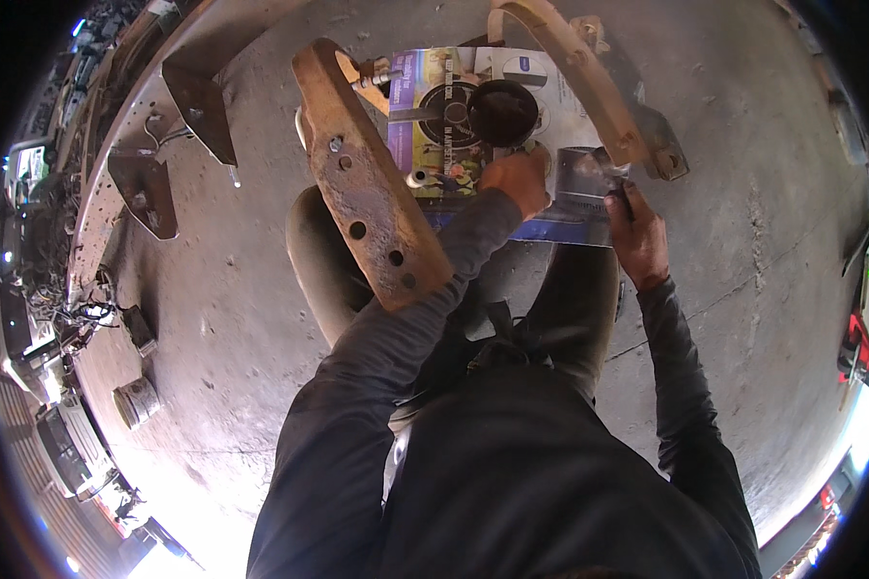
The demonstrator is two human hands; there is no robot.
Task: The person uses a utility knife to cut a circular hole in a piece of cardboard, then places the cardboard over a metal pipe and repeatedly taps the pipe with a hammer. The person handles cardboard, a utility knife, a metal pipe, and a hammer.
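My left hand [519, 181] is closed at the near side of a round dark cup [504, 112], whose inside looks dark; its fingers are partly hidden. The cup is over a printed cardboard sheet [574, 217]. To the right, my right hand [639, 236] grips the dark handle of what looks like a paintbrush [612, 166]. The brush's head meets the lower end of a curved, rusty metal bar [589, 82]; I cannot make out its bristles clearly. My left forearm passes beside the lower end of a thick, rusty beam with holes [372, 207].
A bolt-like metal part [377, 75] sticks out beside the beam's upper end. On the left lies a long metal rail [106, 207] with dark angled brackets [201, 111]. A short cylindrical piece [137, 400] rests on the concrete floor [232, 338]. Clutter lines the left rim.
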